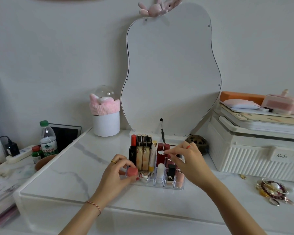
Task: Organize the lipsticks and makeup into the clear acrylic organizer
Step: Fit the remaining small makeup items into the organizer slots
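Note:
The clear acrylic organizer (177,187) stands on the white marble table in front of the mirror, filled with upright lipsticks and tubes. My left hand (116,172) grips a coral-pink lipstick (132,171) at the organizer's front left corner, beside a silver heart-shaped piece (144,177). My right hand (187,160) reaches over the right side and pinches a small silver charm (161,152) hanging on a dark red lipstick (160,156). A black YSL lipstick (171,173), gold cases (142,157) and a white tube (160,173) stand in the compartments.
A wavy mirror (172,73) leans behind the organizer, with a cable (162,131) at its foot. A white ribbed storage box (255,150) stands right, beaded bracelets (273,191) in front of it. A white pot with pink plush (106,116), water bottle (47,139) and power strip (18,154) sit left.

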